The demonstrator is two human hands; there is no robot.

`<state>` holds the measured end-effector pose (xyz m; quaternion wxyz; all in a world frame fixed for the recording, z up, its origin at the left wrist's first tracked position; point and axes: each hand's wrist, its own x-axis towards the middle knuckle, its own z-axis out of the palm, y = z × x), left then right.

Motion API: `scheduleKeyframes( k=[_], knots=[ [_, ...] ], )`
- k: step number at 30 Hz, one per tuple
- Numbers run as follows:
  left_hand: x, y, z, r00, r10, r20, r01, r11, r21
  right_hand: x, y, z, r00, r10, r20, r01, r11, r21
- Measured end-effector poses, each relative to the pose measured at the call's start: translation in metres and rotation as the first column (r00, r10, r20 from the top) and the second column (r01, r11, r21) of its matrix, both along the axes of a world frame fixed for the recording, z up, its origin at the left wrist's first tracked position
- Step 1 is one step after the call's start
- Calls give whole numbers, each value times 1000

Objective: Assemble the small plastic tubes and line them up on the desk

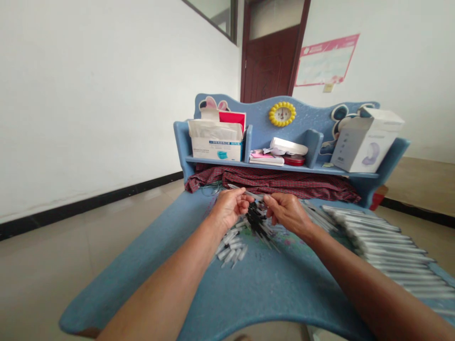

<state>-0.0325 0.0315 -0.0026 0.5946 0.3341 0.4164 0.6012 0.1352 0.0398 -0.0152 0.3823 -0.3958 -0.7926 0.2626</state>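
Note:
A slim, pale pen (pixel 253 194) spans the gap between my two hands, its pointed end to the left. My left hand (pixel 230 207) pinches it with thumb and forefinger near that end. At its other end, the fingers of my right hand (pixel 288 213) are closed on it. Below and between the hands lies a loose heap of thin black-and-clear pen parts (pixel 256 219). Short whitish caps or tubes (pixel 232 248) are scattered under my left wrist. Many clear pen barrels (pixel 394 251) are stacked in rows right of my right forearm, which hides some of them.
The blue desk (pixel 277 289) has a curved front edge. Along its back lies a checked cloth (pixel 284 182), under a shelf (pixel 220 163) holding a mask box (pixel 216 147), a white carton (pixel 368 142), notebooks (pixel 266 158) and a red tin (pixel 294 161). A yellow clock (pixel 282 114) is above.

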Motion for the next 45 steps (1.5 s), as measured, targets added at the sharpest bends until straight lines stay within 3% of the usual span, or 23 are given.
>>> scheduleKeyframes(
  k=[4, 10, 14, 19, 24, 28, 33, 37, 39, 45],
  knots=[
    [0, 1, -2, 1000, 19, -13, -19, 1000, -3, 3, 5, -9, 998, -26, -57, 31, 996, 86],
    [2, 2, -5, 998, -9, -59, 10, 1000, 16, 5, 3, -13, 999, -6, 51, -3, 985, 170],
    [3, 1, -6, 996, -5, -87, 7, 1000, 23, 8, 2, -15, 996, 26, 87, -38, 990, 138],
    [5, 0, -7, 995, -9, -96, 11, 1000, 20, 9, 2, -19, 999, -2, -37, 7, 991, 134],
    [7, -1, -9, 992, -18, -126, 21, 1000, 19, 9, 1, -19, 999, 41, -1, -41, 994, 98],
    [7, 0, -10, 991, -18, -136, 22, 999, 25, 9, 2, -21, 997, 32, -64, -27, 998, 64],
    [8, 1, -11, 987, -31, -155, 38, 999, 37, 9, 2, -22, 993, 94, -77, -99, 993, -71],
    [9, 1, -12, 985, -39, -167, 48, 998, 51, 8, 2, -22, 990, 62, -126, -72, 995, -74],
    [9, 1, -13, 983, -46, -176, 57, 997, 59, 7, 1, -21, 985, 64, -160, -88, 985, -147],
    [9, 0, -10, 977, -45, -210, 72, 990, 121, 5, -4, -14, 950, 75, -302, -219, 851, -478]
  ],
)
